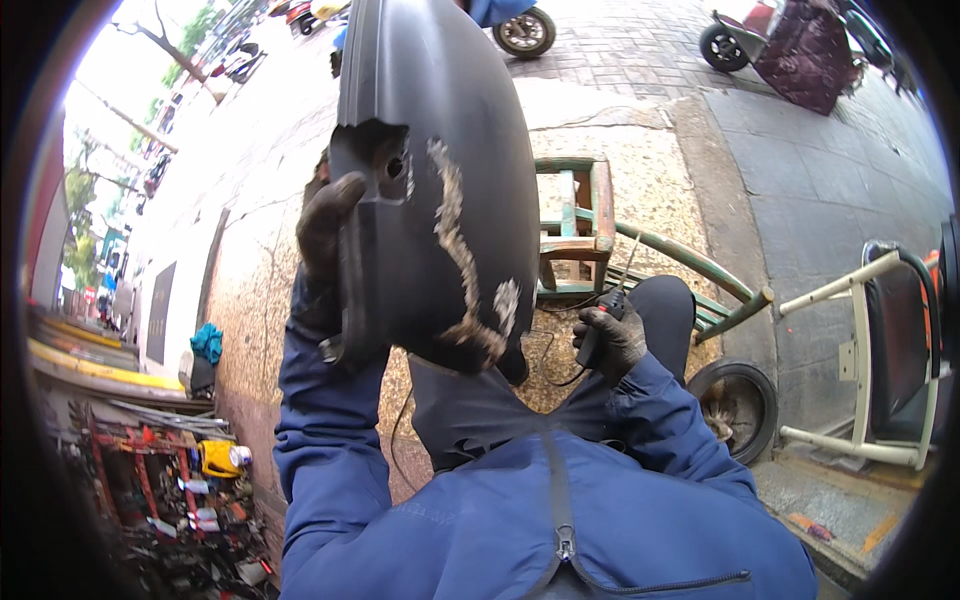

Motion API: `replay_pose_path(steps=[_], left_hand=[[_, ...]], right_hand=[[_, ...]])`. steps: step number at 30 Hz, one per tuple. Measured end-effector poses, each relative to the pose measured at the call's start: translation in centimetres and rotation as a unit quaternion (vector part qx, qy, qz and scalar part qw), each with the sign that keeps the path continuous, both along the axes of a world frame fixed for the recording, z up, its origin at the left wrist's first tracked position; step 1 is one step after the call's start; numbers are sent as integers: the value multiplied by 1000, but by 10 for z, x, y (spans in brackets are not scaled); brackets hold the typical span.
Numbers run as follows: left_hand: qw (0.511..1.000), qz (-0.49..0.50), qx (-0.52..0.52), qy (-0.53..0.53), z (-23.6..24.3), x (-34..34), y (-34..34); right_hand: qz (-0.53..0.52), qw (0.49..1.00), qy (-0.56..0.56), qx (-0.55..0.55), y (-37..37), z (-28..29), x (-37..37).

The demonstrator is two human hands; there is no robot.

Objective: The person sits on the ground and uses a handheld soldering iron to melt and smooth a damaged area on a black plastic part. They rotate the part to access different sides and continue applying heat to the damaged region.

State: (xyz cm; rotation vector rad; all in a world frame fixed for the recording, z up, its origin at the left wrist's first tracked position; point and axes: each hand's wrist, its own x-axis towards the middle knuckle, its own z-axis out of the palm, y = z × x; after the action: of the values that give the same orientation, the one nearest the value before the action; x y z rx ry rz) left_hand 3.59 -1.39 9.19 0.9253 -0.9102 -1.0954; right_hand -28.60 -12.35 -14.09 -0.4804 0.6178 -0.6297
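Scuffed black panel point(485, 130), upper centre of the frame.
Gloved left hand point(326, 228) clasps its left edge; right of centre, the gloved right hand point(622, 342) has fingers curled around a corded tool point(592, 348), thin tip upward.

A seated person, seen from above, wears a blue zipped jacket point(660, 520) and dark trousers point(450, 405). The left arm point(335, 430), sleeved in blue, reaches toward the far left, its hand farther out than the other. The left hand point(325, 228), in a dark glove, grips with the thumb point(345, 192) hooked toward the right; its other fingers are mostly hidden. The right arm point(680, 415) bends at the elbow, the forearm slanting far and left to the inner side of the right knee point(662, 300). There the right hand point(622, 340), also darkly gloved, is curled closed, its knuckles partly visible.
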Motion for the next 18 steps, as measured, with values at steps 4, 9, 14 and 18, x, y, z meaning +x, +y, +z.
replay_pose_path(steps=[4, 9, 14, 18], left_hand=[[997, 12, -79, 0, -1, -14, -5], [987, 127, -81, 51, -16, -30, -13], [976, 180, -92, 77, -36, -18, -16], [959, 251, -70, 106, -54, -3, -14]], right_hand=[[4, 1000, 1, -27, 3, 5, -1], [7, 1000, -3, -9, 4, 9, -3], [19, 1000, 7, -19, 7, 11, -2], [9, 999, 20, -27, 6, 11, -3]])
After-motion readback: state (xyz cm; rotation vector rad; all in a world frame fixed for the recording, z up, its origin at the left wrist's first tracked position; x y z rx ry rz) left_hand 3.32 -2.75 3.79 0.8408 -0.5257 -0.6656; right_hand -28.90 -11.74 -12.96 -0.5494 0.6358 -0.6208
